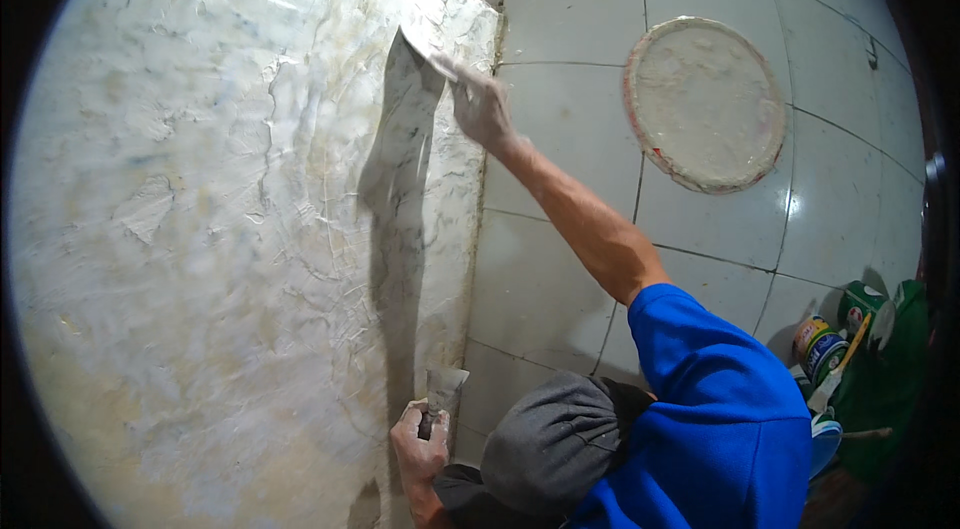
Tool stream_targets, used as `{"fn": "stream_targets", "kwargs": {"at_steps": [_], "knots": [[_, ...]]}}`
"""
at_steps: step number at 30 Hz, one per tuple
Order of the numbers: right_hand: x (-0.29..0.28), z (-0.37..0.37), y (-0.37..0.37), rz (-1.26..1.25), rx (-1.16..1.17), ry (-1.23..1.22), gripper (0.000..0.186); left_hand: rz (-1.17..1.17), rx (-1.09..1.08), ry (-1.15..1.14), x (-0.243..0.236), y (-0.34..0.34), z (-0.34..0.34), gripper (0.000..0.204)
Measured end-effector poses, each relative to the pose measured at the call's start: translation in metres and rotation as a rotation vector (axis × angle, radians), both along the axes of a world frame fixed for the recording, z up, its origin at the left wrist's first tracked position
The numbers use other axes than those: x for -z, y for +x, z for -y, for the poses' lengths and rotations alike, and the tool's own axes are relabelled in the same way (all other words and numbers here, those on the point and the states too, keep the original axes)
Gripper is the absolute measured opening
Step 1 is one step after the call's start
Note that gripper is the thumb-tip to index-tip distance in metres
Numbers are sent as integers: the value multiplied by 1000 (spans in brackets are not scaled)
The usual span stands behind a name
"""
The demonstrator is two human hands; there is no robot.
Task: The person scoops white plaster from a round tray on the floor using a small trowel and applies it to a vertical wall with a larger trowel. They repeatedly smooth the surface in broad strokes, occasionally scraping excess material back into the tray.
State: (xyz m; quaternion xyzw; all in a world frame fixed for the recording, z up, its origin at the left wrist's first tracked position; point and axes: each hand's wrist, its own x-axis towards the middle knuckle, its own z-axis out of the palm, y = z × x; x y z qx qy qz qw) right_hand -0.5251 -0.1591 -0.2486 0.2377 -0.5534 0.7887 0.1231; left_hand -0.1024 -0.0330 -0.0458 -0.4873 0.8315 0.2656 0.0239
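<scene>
My right hand (483, 111) is stretched far forward and closed around a putty knife (428, 53). Its blade, seen nearly edge-on, meets the upper right part of the wall (200, 229); whether it presses flat I cannot tell. That wall carries a rough, whitish plaster coat with ridges and cracks. Low down, my left hand (420, 444) grips a second putty knife (445, 389) by its dark handle, with the wide metal blade pointing up. This hand is close beside the wall's lower right border. A long shadow of the right arm falls across the plaster.
Pale tiles (560, 159) cover the floor. A round bucket lid (632, 114) smeared with white paste lies there. At the right stand a colourful can (820, 347), a green container (862, 303), a yellow-handled tool (856, 341) and a blue-rimmed vessel (825, 441), beside green cloth or sacking (895, 379).
</scene>
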Motion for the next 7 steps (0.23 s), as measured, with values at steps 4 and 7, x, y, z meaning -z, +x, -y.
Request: {"fn": "stream_targets", "kwargs": {"at_steps": [4, 7], "knots": [[3, -35, 58, -23, -191, 116, 43, 16, -61, 29, -2, -16, 1, 14], [16, -54, 79, 9, -309, 90, 43, -16, -110, 64, 7, -5, 4, 18]]}}
